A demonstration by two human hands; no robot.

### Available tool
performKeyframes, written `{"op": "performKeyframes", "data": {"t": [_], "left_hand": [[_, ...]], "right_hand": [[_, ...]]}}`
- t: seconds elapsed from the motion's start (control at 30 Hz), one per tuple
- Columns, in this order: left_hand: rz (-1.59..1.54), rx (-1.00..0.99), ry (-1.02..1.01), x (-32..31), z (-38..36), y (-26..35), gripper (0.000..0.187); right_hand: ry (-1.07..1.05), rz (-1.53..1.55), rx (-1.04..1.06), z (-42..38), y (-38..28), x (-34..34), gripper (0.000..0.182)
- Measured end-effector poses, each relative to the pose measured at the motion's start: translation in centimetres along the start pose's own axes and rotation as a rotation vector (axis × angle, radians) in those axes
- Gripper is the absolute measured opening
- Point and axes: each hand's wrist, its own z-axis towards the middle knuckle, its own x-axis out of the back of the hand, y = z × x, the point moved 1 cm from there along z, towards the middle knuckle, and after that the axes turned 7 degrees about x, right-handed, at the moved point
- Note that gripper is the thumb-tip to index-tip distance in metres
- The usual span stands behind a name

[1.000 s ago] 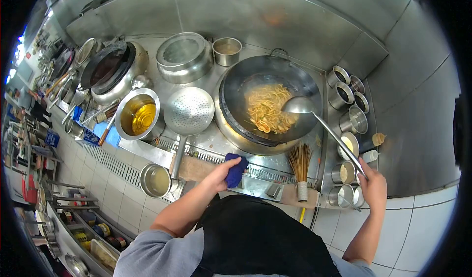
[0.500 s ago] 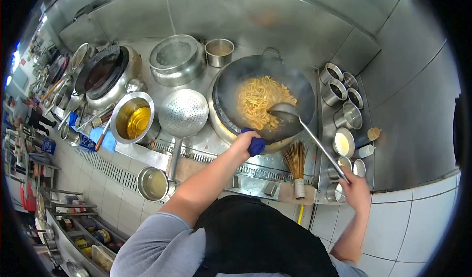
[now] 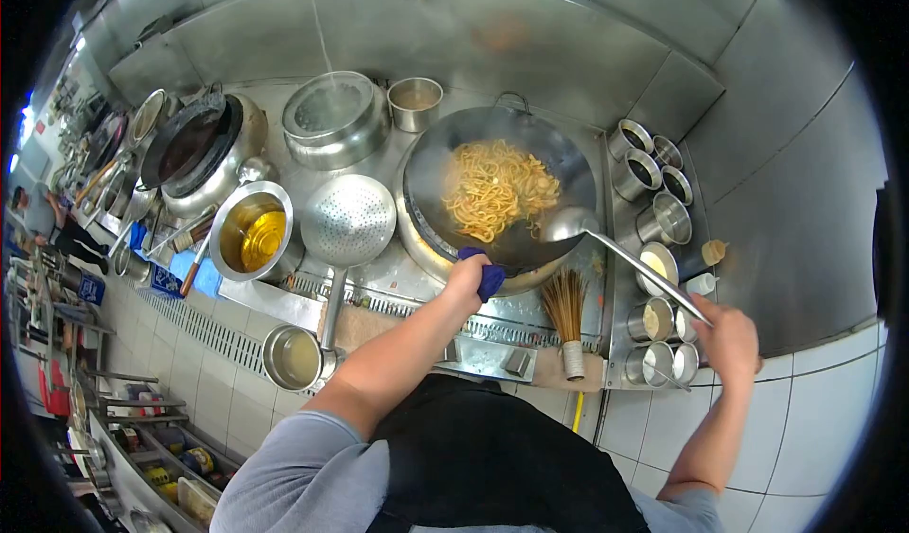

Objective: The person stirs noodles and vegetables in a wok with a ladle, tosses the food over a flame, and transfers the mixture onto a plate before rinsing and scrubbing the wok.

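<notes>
Noodles (image 3: 497, 190) lie in a dark wok (image 3: 568, 178) on the stove, with light steam around them. My left hand (image 3: 469, 277) is closed round a dark blue cloth (image 3: 491, 280) at the wok's near rim. What the cloth covers is hidden. In my right hand (image 3: 727, 341) is the end of a long metal ladle (image 3: 636, 260), held over the right side. Its bowl is low at the wok's right edge, just right of the noodles and apart from most of them.
A perforated strainer (image 3: 349, 219) and a pot of yellow oil (image 3: 254, 232) stand left of the wok. A bamboo brush (image 3: 568, 320) lies near the front edge. Several seasoning containers (image 3: 665, 219) line the right side. A person (image 3: 59, 225) stands far left.
My right hand has moved right, drawing the ladle's bowl out of the noodles toward the wok's right edge. The noodles now sit in a tighter heap. My left hand keeps its grip.
</notes>
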Motion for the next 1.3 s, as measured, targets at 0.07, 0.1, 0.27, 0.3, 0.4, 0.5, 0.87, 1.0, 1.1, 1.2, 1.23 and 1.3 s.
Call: {"op": "performKeyframes", "data": {"t": [0.07, 0.1, 0.27, 0.3, 0.4, 0.5, 0.87, 1.0, 1.1, 1.2, 1.23, 1.3], "left_hand": [[-0.006, -0.010, -0.024, 0.2, 0.2, -0.1, 0.009], [-0.011, -0.005, -0.019, 0.3, 0.3, -0.1, 0.010], [0.028, -0.032, -0.011, -0.2, -0.2, 0.1, 0.010], [0.011, -0.044, -0.016, -0.3, -0.1, 0.3, 0.010], [0.011, -0.093, -0.052, 0.1, 0.6, -0.3, 0.008], [0.071, -0.094, -0.073, 0.4, 0.9, -0.3, 0.005], [0.019, 0.037, -0.041, -0.9, -2.3, 0.0, 0.003], [0.006, 0.004, -0.037, -0.5, -1.0, -0.4, 0.006], [0.001, -0.006, -0.039, -0.2, -0.8, -0.4, 0.007], [-0.006, -0.022, -0.044, -0.5, -1.3, -0.1, 0.008], [0.014, -0.029, -0.054, -0.4, -1.5, -0.1, 0.008], [0.010, -0.030, -0.055, -0.1, -1.1, -0.2, 0.008]], "right_hand": [[-0.100, -0.124, -0.002, 0.5, -0.3, 1.2, 0.036], [-0.066, -0.146, 0.027, 1.0, -0.5, -0.2, 0.036], [-0.066, 0.132, -0.195, 6.0, -2.0, -10.2, 0.039], [0.023, 0.257, -0.198, 6.3, -1.8, -11.8, 0.039], [0.114, 0.466, -0.253, 7.9, -3.0, -17.1, 0.044], [0.174, 0.515, -0.219, 9.5, -6.8, -22.4, 0.042], [0.045, 0.701, -0.070, 15.3, -7.2, -16.7, 0.039], [-0.256, 0.880, -0.129, 16.6, -10.5, -17.3, 0.042], [-0.200, 0.637, 0.110, 14.9, -8.9, -16.1, 0.043], [-0.077, 0.247, 0.208, 11.8, -10.0, -9.9, 0.045], [-0.116, 0.124, 0.092, 10.8, -10.5, -8.8, 0.045], [-0.124, 0.285, 0.038, 10.0, -10.0, -9.7, 0.044]]}}
